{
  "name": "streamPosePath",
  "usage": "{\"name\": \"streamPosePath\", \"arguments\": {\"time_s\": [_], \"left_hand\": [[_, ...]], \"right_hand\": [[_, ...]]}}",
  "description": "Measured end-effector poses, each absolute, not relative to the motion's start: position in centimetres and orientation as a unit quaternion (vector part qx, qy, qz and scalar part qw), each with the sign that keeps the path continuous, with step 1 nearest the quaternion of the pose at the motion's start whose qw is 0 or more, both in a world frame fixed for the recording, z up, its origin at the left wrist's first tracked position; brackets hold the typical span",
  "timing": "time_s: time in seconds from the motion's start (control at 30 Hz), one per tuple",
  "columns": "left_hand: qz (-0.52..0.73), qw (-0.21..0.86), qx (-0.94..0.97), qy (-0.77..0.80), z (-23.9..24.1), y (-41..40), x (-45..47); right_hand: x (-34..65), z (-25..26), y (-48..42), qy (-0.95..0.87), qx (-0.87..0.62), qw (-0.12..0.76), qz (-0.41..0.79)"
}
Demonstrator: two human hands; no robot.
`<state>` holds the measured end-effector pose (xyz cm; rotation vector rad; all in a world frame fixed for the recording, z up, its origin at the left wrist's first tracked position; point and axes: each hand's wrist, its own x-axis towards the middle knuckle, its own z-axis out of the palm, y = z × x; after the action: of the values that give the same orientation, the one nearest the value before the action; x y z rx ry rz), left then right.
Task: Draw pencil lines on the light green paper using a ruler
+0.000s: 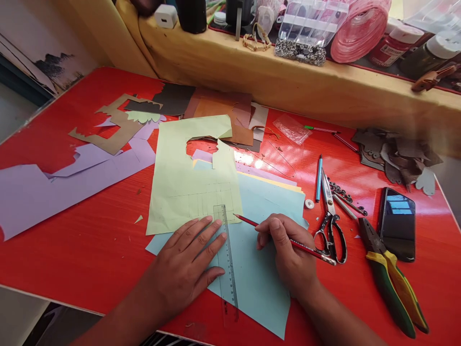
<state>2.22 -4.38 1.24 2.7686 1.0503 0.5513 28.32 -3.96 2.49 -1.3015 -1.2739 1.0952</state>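
Note:
My left hand [194,252] lies flat with its fingers spread, pressing on a clear plastic ruler [230,269] and the lower edge of a pale green sheet of paper [180,173]. Thin pencil lines form a grid on that sheet, which has a ragged hole cut near its top. In my right hand [290,250] is a red pencil [248,221], its tip near the sheet's lower right corner, just right of the ruler's upper end. Light blue paper [259,283] lies beneath the green sheet and the ruler.
Scissors [329,216], a blue pen [319,178], pliers [389,274] and a phone [396,223] lie on the right. Purple paper [21,197] and a brown cutout [118,129] spread left. Dark leather-like scraps [396,154] are piled at the far right. A cloth-covered ledge [223,62] bounds the back.

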Motion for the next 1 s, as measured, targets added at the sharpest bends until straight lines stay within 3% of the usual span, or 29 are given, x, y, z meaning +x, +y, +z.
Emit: {"name": "streamPosePath", "arguments": {"time_s": [1.0], "left_hand": [[0.196, 0.103, 0.912, 0.346, 1.41, -4.54, 2.11]], "right_hand": [[28.32, 2.7, -3.66, -0.55, -0.549, 0.451, 0.44]]}}
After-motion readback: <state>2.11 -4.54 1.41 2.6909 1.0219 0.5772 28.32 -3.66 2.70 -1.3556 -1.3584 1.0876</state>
